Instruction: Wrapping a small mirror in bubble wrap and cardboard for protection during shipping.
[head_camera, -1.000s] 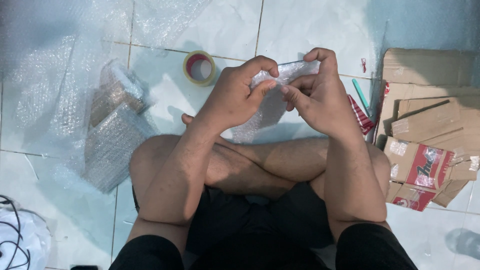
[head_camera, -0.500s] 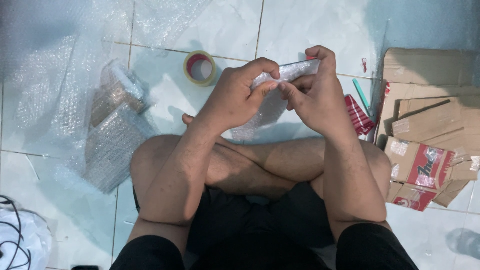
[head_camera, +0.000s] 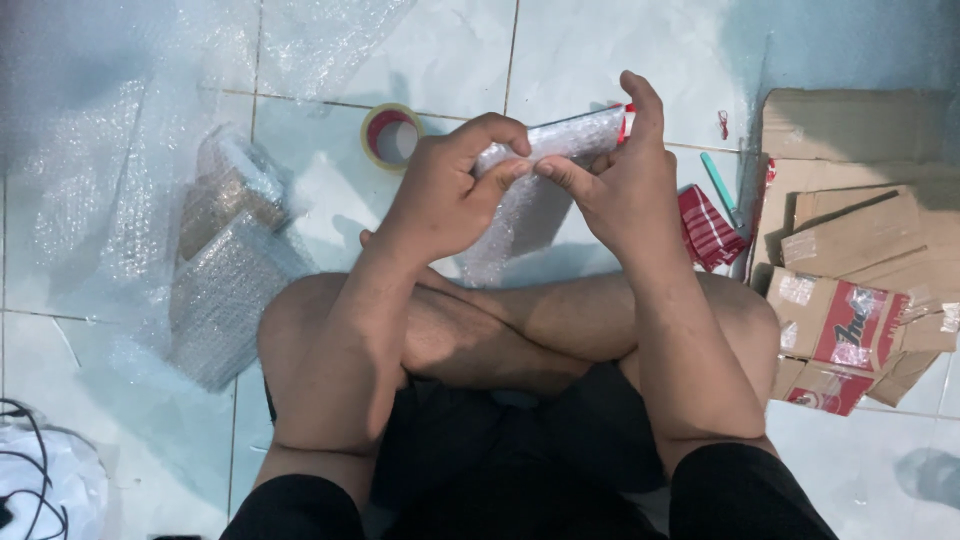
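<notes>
I sit cross-legged on a pale tiled floor and hold a small item wrapped in bubble wrap (head_camera: 560, 140) above my knees. My left hand (head_camera: 445, 190) grips its left end, thumb and fingers pinched on the wrap. My right hand (head_camera: 625, 185) holds the right end, its thumb raised beside a red edge of the item. A loose tail of bubble wrap (head_camera: 510, 225) hangs below the hands.
A roll of tape (head_camera: 390, 135) lies just beyond my left hand. Two bubble-wrapped parcels (head_camera: 225, 270) and a sheet of bubble wrap (head_camera: 90, 180) lie at left. Flattened cardboard boxes (head_camera: 860, 240), a red packet (head_camera: 708, 228) and a green pen (head_camera: 720, 190) lie at right.
Both hands keep their grip on the wrapped item; the fingers have shifted slightly on the wrap. Nothing else has moved.
</notes>
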